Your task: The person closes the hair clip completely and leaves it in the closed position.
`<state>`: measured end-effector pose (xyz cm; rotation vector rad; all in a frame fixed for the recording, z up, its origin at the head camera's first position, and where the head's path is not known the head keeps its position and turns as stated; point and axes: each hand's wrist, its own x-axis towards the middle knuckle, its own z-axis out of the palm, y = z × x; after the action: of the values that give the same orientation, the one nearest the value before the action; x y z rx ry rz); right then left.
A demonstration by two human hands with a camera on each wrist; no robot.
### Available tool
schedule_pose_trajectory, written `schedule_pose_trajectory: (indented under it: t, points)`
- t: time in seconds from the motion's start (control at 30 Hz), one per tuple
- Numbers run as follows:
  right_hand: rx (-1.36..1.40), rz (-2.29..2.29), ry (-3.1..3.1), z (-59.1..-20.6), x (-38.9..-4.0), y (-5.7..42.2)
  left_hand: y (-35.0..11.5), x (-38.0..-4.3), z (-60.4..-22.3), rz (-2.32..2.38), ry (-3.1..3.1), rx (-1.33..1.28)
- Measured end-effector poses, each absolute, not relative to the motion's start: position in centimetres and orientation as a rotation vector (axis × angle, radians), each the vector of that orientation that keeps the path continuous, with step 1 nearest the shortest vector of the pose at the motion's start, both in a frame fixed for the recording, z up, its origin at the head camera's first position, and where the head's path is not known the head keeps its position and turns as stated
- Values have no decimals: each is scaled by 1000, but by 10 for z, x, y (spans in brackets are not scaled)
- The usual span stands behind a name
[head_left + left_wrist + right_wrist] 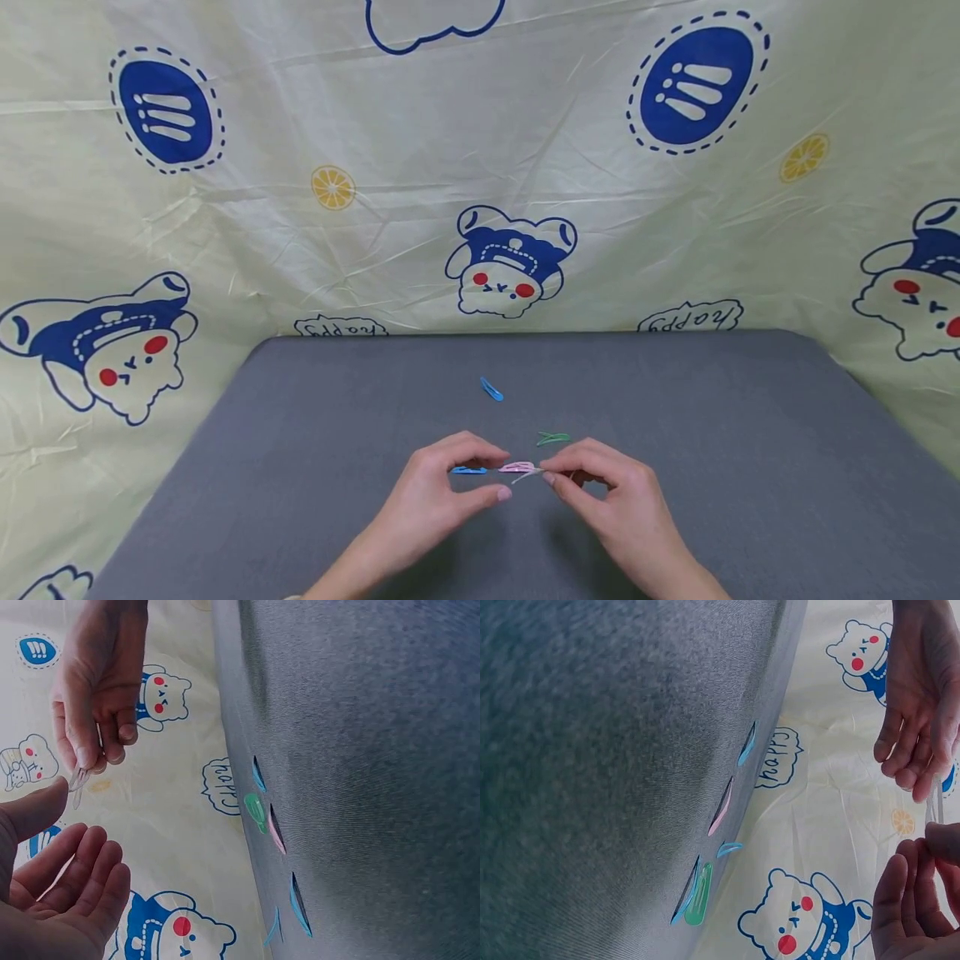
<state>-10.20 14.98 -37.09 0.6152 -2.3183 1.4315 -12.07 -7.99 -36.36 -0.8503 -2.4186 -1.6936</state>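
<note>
My right hand (611, 492) pinches a pale, whitish snap hair clip (528, 476) between thumb and fingertips, held up over the table. The clip (76, 787) looks splayed, its two parts apart. My left hand (442, 479) is at the clip's other end, thumb and fingers spread around the tip without gripping it. Below the hands lie a pink hair clip (516, 467) and a blue hair clip (468, 471), the blue one partly behind the left fingers. A green hair clip (553, 437) lies beyond the right fingertips.
Another blue hair clip (491, 389) lies farther back on the grey table (675, 392). A further small blue clip (730, 847) shows near the green one in the right wrist view. Behind the table hangs a pale printed cloth (405, 250).
</note>
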Motion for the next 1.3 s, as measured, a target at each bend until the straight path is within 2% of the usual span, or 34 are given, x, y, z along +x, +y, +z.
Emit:
schedule_pose_trajectory:
  t: [0.5, 1.03, 1.3]
  points:
    - [697, 1377, -2237, -381, -98, 139, -78, -117, -372, -1495, -2302, -999]
    - [688, 1465, -2236, -379, -94, 135, -73, -115, -377, -1437, -2176, -913]
    - [618, 1660, -2198, -384, -92, 132, -71, -116, -380, -1413, -2097, -965]
